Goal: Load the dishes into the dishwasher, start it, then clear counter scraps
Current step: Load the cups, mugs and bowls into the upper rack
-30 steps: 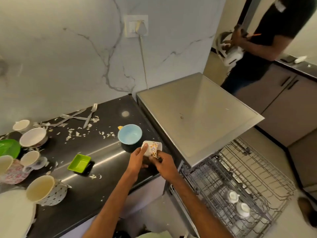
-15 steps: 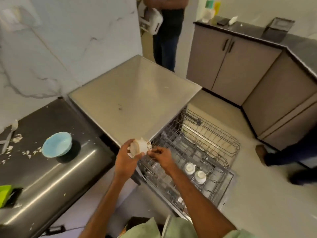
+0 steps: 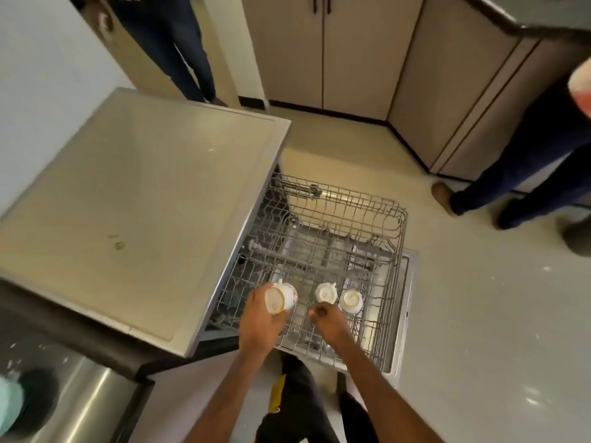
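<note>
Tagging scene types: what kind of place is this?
Most likely a home kitchen: a pulled-out dishwasher rack with upturned cups, beige base cabinets and a dark counter. The left hand holds a patterned cup over the rack.

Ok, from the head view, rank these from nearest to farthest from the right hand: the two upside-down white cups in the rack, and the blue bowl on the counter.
From the right hand:
1. Left white cup, just above the fingers.
2. Right white cup, up and to its right, only slightly farther.
3. Blue bowl, far left on the counter, cut by the frame edge.

Three cups: one [image 3: 281, 298] held over the single wire rack [image 3: 377, 215], two [image 3: 326, 293] [image 3: 350, 301] upturned in it.
</note>
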Demonstrator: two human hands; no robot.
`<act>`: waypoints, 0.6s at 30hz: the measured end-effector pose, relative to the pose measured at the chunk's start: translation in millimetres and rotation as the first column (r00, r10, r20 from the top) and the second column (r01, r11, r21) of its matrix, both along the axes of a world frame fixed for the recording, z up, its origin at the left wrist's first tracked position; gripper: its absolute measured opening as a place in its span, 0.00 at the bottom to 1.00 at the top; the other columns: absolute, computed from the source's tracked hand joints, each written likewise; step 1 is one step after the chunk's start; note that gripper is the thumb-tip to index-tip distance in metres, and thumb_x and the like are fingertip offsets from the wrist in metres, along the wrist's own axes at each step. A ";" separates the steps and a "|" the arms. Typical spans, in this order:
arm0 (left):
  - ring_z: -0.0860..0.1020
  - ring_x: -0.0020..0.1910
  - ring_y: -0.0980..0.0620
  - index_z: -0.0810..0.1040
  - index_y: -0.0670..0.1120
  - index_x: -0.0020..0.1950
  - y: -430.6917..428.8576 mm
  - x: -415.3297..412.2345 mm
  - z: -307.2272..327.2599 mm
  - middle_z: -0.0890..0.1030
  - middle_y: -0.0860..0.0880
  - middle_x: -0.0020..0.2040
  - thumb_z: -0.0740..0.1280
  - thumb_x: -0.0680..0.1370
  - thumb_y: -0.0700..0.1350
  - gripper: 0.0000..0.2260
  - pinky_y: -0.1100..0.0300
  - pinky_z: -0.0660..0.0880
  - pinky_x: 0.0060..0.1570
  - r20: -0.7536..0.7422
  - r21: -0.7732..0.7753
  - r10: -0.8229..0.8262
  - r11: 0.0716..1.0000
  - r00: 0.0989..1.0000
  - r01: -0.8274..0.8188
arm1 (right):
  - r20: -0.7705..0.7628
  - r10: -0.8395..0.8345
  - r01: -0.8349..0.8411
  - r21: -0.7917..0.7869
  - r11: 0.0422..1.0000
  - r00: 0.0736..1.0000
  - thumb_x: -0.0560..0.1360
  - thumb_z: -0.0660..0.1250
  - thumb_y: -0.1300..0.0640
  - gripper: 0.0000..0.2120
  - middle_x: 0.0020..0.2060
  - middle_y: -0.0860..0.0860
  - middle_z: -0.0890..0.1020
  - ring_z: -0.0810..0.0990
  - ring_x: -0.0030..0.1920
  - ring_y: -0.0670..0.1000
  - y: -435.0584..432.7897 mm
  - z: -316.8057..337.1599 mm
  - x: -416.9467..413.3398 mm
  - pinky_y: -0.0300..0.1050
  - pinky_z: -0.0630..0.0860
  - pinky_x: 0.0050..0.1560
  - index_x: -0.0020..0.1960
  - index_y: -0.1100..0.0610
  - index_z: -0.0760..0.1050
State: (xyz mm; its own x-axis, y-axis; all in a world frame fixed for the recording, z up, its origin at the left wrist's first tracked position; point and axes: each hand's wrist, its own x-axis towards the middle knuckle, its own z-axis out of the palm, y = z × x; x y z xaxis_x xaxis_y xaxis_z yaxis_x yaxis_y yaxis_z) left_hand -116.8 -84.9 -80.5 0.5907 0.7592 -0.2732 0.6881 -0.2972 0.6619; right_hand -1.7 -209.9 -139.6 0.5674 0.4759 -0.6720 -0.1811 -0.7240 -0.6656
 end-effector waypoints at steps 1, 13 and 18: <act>0.74 0.58 0.52 0.71 0.49 0.69 3.7 8.4 -12.4 0.74 0.50 0.63 0.78 0.70 0.44 0.30 0.59 0.72 0.54 -0.038 -0.001 -0.056 0.998 0.998 0.056 | 0.032 0.022 -0.021 -0.031 0.999 0.999 0.80 0.65 0.56 0.08 0.48 0.51 0.82 0.78 0.43 0.48 -1.1 -5.8 3.9 0.32 0.73 0.36 0.57 0.58 0.78; 0.76 0.59 0.50 0.69 0.50 0.70 27.0 84.0 -137.1 0.74 0.49 0.64 0.78 0.70 0.50 0.31 0.60 0.74 0.49 -0.360 0.033 -0.256 0.957 0.897 0.287 | 0.265 0.103 -0.071 -0.128 0.989 0.959 0.79 0.66 0.58 0.09 0.60 0.50 0.78 0.76 0.60 0.52 31.4 -58.0 43.1 0.43 0.72 0.57 0.59 0.55 0.79; 0.76 0.60 0.49 0.69 0.51 0.70 29.3 87.2 -157.3 0.75 0.50 0.65 0.79 0.69 0.48 0.33 0.56 0.79 0.51 -0.370 -0.034 -0.286 0.955 0.884 0.295 | 0.296 0.134 -0.094 -0.144 0.985 0.946 0.79 0.65 0.60 0.10 0.60 0.53 0.78 0.75 0.61 0.55 37.4 -73.6 51.6 0.47 0.72 0.60 0.58 0.56 0.79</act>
